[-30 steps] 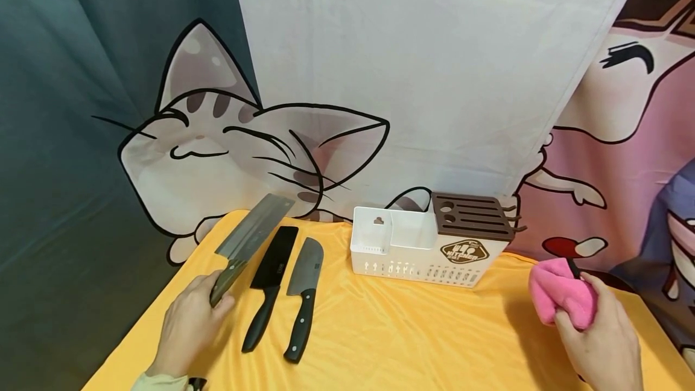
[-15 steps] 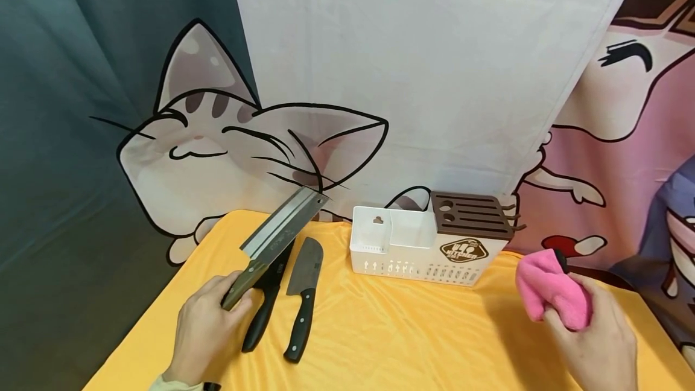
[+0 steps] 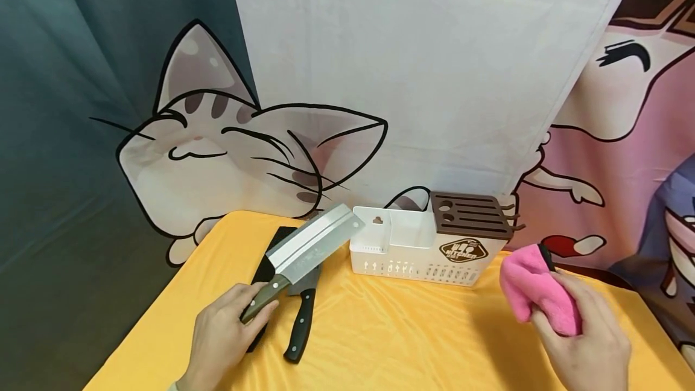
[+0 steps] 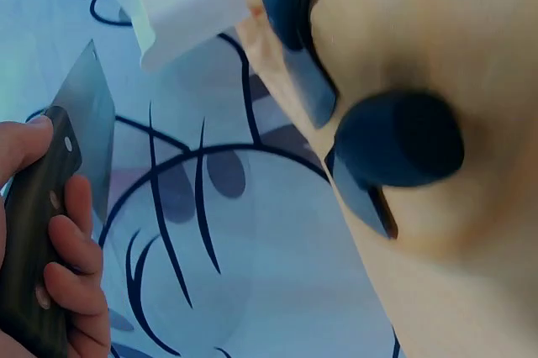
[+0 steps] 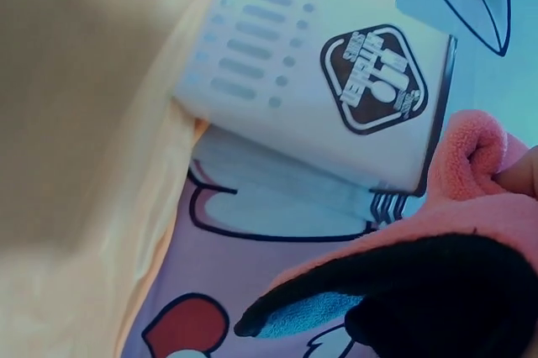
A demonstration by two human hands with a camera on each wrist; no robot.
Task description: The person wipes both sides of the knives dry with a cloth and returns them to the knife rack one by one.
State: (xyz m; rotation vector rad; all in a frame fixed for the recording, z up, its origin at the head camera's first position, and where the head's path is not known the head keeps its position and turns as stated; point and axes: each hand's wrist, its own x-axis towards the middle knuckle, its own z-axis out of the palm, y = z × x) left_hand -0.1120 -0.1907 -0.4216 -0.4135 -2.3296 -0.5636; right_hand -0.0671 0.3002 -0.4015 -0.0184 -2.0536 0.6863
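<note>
In the head view my left hand (image 3: 222,333) grips a cleaver (image 3: 315,246) by its greenish-brown riveted handle. The broad blade slants up and right, above the table. Beneath it lies a black-bladed knife (image 3: 264,271), partly hidden by the cleaver and hand. Beside that is a grey-bladed knife with a black handle (image 3: 302,326); the cleaver covers part of its blade. In the left wrist view, curled fingers wrap the cleaver handle (image 4: 34,240). On the right, my right hand (image 3: 592,343) holds a bunched pink cloth (image 3: 537,291) with dark edging, its blue underside showing in the right wrist view.
A white perforated knife rack (image 3: 420,267) stands at the back of the table, with a brown slotted lid (image 3: 471,216) on its right part and open compartments on its left. A yellow cloth (image 3: 402,336) covers the table. Printed curtains (image 3: 434,77) hang behind.
My left hand has carried the cleaver rightward, from left of the knives to over them, its tip now in front of the rack's left end. The right hand with the pink cloth has drifted slightly left.
</note>
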